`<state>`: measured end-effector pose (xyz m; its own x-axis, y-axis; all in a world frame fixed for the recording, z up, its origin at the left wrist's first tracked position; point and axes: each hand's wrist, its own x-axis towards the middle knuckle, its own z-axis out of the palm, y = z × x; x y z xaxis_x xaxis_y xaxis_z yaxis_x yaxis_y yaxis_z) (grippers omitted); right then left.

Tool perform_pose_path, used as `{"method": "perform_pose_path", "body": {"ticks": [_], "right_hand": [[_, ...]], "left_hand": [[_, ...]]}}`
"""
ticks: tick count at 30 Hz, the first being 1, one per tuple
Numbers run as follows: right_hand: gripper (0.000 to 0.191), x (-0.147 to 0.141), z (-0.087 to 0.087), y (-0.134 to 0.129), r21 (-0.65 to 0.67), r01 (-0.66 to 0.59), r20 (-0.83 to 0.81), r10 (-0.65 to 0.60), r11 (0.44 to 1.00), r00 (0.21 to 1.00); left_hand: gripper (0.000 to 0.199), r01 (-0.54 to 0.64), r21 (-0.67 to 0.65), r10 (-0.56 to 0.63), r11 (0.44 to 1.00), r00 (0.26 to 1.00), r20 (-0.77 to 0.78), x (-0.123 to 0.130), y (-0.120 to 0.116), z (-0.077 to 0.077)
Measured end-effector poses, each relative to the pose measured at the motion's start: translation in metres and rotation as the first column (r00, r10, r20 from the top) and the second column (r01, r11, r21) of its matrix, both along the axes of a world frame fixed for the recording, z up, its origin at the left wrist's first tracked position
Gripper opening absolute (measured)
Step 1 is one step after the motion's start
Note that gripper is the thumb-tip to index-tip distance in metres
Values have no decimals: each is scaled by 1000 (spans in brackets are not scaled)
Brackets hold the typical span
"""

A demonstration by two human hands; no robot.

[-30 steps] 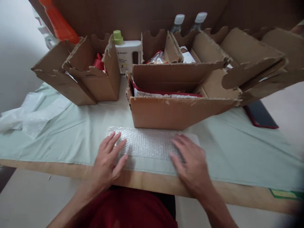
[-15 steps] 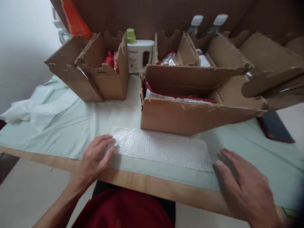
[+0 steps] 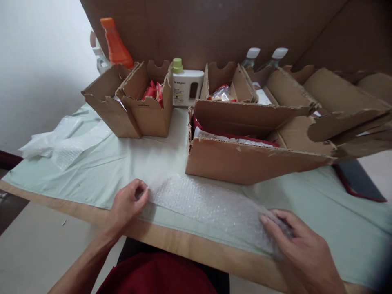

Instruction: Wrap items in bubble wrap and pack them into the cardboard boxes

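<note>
A long strip of bubble wrap [image 3: 208,204] stretches between my two hands over the pale green cloth, near the table's front edge. My left hand [image 3: 130,202] pinches the strip's left end between thumb and fingers. At the other end, my right hand [image 3: 297,237] has its thumb and fingers closed round the wrap, which bunches up there. The right end looks slightly lifted and is smeared by motion.
An open cardboard box [image 3: 257,159] holding packets stands just behind the strip. More cardboard bins [image 3: 153,118], a white bottle [image 3: 186,87] and an orange bottle [image 3: 118,47] line the back. Crumpled bubble wrap [image 3: 65,143] lies at the left, a dark flat object [image 3: 359,179] at the right.
Both hands have closed on the strip's ends, where before they were open beside it. The strip's right end has shifted toward me and creased. The camera view has tilted upward.
</note>
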<state>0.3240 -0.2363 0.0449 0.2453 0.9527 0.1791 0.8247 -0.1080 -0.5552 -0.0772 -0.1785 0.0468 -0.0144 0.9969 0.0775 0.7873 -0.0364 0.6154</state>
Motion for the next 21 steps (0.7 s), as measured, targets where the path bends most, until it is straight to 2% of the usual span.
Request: {"method": "perform_pose_path", "body": {"ticks": [3, 7, 9, 13, 17, 19, 21], "right_hand": [[32, -18, 8, -23, -82, -127, -173, 111, 989, 979], [46, -72, -3, -49, -233, -360, -445, 231, 903, 865], [52, -105, -10, -58, -225, -422, -513, 262, 878, 818], [59, -156, -20, -66, -91, -472, -562, 346, 877, 751], [63, -171, -21, -62, -67, -481, -577, 359, 874, 734], [57, -169, -19, -58, -60, -493, -571, 375, 868, 730], [48, -167, -16, -55, -46, -545, -569, 427, 837, 703]], "left_hand": [[20, -58, -63, 65, 996, 991, 114, -18, 13, 10], [29, -98, 4, 97, 995, 987, 130, -33, 49, 22], [30, -74, 62, 69, 995, 994, 81, -32, 72, 29], [29, 38, 154, -41, 987, 999, 14, -15, 119, 40], [35, 131, 146, -123, 981, 990, -64, 1, 151, 34], [37, 157, 106, -149, 982, 986, -77, 5, 159, 26], [39, 173, 77, -166, 982, 982, -89, 8, 163, 17]]}}
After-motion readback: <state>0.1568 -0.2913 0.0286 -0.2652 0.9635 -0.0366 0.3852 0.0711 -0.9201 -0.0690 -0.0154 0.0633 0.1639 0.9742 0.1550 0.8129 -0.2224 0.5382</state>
